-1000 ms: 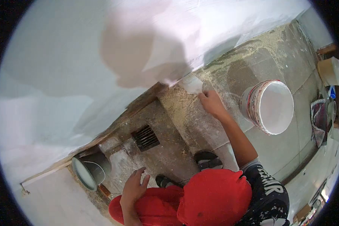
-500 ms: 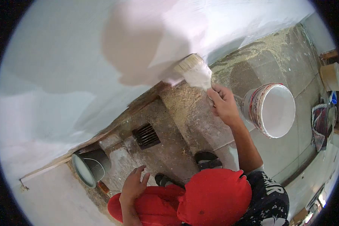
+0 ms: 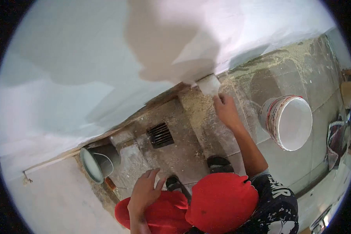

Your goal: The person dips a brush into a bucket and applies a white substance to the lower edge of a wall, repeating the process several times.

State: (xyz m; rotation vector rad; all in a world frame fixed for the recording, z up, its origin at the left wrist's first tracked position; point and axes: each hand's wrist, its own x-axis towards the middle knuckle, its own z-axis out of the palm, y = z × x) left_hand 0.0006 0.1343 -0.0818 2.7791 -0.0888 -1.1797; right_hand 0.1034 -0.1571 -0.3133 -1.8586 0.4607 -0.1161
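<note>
My right hand (image 3: pixel 227 111) is closed round the handle of a wide white paintbrush (image 3: pixel 209 85). The brush is at the bottom edge of the pale wall (image 3: pixel 85 66), where the wall meets the floor; its bristle tips are hard to make out. My left hand (image 3: pixel 146 188) holds nothing, its fingers apart, above the red-clad knee. To the right of my right hand a white bucket (image 3: pixel 295 123) stands on the floor, with paint smears round its rim.
A dark floor grate (image 3: pixel 160 135) lies left of my right forearm. A grey bucket (image 3: pixel 99 162) with a wire handle is by the wall at the lower left. Crumpled cloth (image 3: pixel 335 144) lies at the far right. Two dark sandals are below the grate.
The brush has turned and come lower, to the foot of the wall, with my right hand behind it. The view has shifted, and my left hand sits slightly further right.
</note>
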